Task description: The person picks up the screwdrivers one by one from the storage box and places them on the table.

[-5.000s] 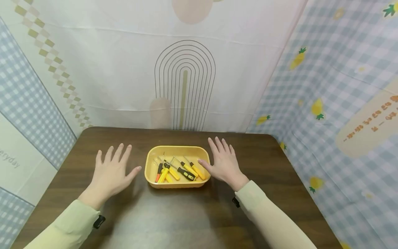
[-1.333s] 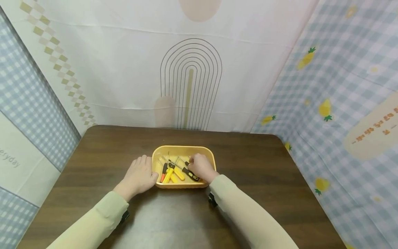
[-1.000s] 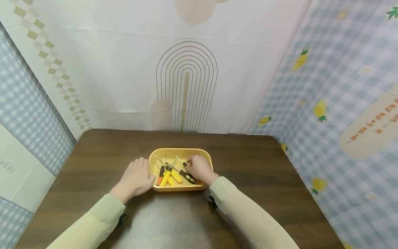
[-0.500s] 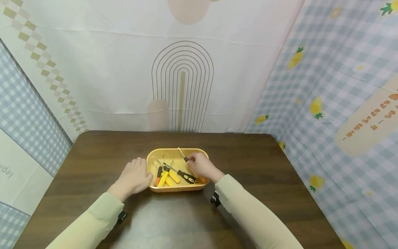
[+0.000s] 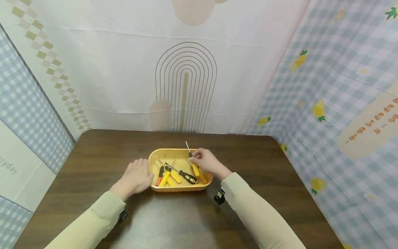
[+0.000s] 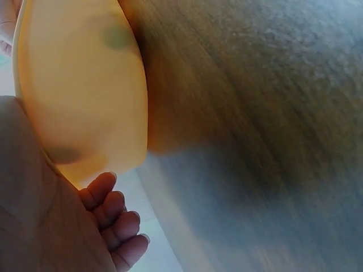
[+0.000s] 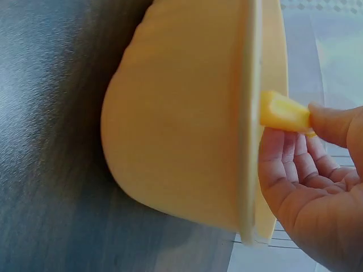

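Observation:
A yellow plastic basket (image 5: 181, 188) holds several screwdrivers. My right hand (image 5: 206, 162), over its right end, pinches a yellow-handled screwdriver (image 5: 195, 169). The metal shaft points up and away past the far rim, while the handle hangs inside. In the right wrist view, thumb and fingers meet at the yellow handle (image 7: 283, 112). My left hand (image 5: 135, 176) rests against the basket's left end with fingers loosely bent, touching the outer wall (image 6: 85, 113) in the left wrist view. A black-and-yellow screwdriver (image 5: 188, 177) lies in the middle of the basket.
Yellow-handled screwdrivers (image 5: 175, 177) and a red-and-black one (image 5: 160, 174) lie crossed at the basket's left side. The basket stands on a dark wooden table (image 5: 242, 152). Patterned cloth (image 5: 124, 69) hangs behind the table and along both sides.
My right hand has reached into the basket, taken hold of a screwdriver, and raised it with its shaft turning more upright. My left hand came to the basket's left end and stays there.

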A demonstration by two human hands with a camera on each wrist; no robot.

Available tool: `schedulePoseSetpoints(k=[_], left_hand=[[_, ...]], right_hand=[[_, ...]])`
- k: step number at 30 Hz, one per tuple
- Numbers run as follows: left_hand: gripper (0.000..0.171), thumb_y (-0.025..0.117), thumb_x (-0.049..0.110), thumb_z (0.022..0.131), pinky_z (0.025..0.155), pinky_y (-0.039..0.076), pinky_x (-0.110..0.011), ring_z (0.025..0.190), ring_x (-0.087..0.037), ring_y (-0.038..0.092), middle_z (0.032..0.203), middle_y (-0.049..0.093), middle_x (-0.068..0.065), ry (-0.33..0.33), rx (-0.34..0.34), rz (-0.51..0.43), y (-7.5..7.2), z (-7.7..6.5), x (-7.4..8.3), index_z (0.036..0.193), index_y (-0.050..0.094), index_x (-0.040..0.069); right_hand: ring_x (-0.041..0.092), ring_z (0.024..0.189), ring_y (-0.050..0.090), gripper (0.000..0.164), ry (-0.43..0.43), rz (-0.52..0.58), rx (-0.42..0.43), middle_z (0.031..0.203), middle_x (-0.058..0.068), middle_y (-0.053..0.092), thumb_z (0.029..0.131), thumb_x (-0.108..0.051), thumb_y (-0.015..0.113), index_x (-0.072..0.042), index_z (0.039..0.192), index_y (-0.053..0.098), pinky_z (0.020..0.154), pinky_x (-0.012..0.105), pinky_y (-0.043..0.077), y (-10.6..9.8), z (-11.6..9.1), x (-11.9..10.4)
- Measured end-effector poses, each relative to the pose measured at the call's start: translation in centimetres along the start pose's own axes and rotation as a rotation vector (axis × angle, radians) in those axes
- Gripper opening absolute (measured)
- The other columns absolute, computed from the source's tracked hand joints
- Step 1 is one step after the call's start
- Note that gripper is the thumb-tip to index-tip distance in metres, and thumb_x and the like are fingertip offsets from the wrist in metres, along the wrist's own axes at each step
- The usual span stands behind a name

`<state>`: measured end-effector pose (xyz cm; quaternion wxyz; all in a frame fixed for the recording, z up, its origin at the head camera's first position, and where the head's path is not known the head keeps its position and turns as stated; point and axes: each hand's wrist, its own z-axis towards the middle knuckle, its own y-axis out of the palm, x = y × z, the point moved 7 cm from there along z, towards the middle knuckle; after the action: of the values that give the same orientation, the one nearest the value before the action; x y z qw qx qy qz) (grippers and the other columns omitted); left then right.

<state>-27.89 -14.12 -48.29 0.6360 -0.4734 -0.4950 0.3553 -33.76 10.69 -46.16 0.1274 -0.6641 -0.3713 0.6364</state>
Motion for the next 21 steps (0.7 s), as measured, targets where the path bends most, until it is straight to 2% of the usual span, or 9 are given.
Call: schedulePoseSetpoints(k=[9, 16, 21], left_hand=[[0.042, 0.049, 0.027, 0.089, 0.084, 0.035, -0.05, 0.093, -0.033, 0.044, 0.097, 0.046, -0.016, -0.011, -0.016, -0.004, -0.3, 0.0, 0.2, 0.11, 0.046, -0.009], [0.039, 0.049, 0.026, 0.089, 0.084, 0.035, -0.05, 0.093, -0.033, 0.045, 0.095, 0.046, -0.015, -0.013, -0.022, -0.021, -0.2, 0.1, 0.3, 0.108, 0.047, -0.008], [0.037, 0.05, 0.025, 0.089, 0.083, 0.035, -0.05, 0.092, -0.033, 0.045, 0.093, 0.046, -0.013, -0.009, -0.018, -0.035, -0.1, 0.0, 0.2, 0.107, 0.047, -0.007]], right_hand=[[0.019, 0.079, 0.064, 0.034, 0.003, 0.129, 0.028, 0.097, 0.007, 0.066, 0.089, -0.025, 0.069, -0.002, 0.114, 0.063, 0.076, 0.042, 0.054, -1.1, 0.1, -0.1], [0.02, 0.085, 0.066, 0.037, 0.035, 0.21, 0.081, 0.101, 0.01, 0.064, 0.089, -0.025, 0.07, -0.001, 0.116, 0.062, 0.072, 0.033, 0.055, -3.1, -0.3, 0.3], [0.021, 0.086, 0.066, 0.036, 0.058, 0.239, 0.114, 0.102, 0.01, 0.065, 0.088, -0.027, 0.07, -0.002, 0.114, 0.064, 0.074, 0.036, 0.055, -4.6, -0.5, 1.4]])
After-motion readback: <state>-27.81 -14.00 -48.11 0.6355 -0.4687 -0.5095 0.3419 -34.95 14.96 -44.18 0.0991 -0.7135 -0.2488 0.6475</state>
